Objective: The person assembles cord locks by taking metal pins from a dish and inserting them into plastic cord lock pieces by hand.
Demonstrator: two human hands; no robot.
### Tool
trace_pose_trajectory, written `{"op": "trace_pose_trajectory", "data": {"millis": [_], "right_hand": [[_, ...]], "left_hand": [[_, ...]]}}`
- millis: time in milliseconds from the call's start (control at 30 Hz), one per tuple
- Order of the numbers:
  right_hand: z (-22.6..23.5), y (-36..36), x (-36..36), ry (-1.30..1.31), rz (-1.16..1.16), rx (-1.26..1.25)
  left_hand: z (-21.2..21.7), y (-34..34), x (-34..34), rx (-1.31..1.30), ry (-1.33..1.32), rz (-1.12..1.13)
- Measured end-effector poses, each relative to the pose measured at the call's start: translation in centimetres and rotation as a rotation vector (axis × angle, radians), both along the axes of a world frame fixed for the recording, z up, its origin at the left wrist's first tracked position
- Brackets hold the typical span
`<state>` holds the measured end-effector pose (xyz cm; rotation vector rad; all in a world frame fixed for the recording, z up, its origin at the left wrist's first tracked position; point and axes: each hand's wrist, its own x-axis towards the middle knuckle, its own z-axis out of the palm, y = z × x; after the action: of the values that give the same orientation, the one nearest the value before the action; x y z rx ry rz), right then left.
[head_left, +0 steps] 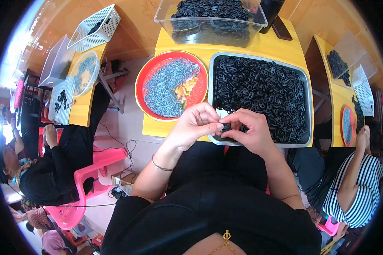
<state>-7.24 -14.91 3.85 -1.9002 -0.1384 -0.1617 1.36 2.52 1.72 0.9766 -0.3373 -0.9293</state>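
Two hands' grip [225,126] on black piece [226,126]

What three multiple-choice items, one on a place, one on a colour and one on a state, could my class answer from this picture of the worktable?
1. Where is the metal tray of black parts?
A. right of the round plate
B. left of the round plate
C. on the floor

2. What colour is the round plate?
A. green
B. red
C. white

3. What are the two hands doing?
A. resting apart on the lap
B. both pinching one small black part
C. lifting the clear bin

Answers:
1 A, the tray lies beside the plate on its right.
2 B, its rim is red.
3 B, the left hand and right hand meet on the small black part.
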Motion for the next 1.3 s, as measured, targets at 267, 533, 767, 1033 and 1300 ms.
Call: {"op": "trace_pose_trajectory", "data": {"millis": [267,533,767,1033,1300], "right_hand": [[-0.8,0.5,-0.1,0.003,-0.043,0.009],[0.4,0.5,0.2,0.07,0.018,0.031],[-0.5,0.3,-0.2,0.024,-0.008,-0.008],[-0.9,0.4,-0.1,0.104,-0.029,0.085],[-0.5,0.0,0.3,-0.01,0.054,-0.081]], "left_hand": [[0.0,0.3,0.7,0.008,-0.057,-0.049],[-0.1,0.3,0.9,0.024,0.009,-0.06],[0.1,-0.1,0.8,0.026,-0.009,-0.088],[-0.4,-0.2,1.1,0.016,0.036,-0.105],[-0.7,0.3,1.5,0.043,0.067,-0.124]]}}
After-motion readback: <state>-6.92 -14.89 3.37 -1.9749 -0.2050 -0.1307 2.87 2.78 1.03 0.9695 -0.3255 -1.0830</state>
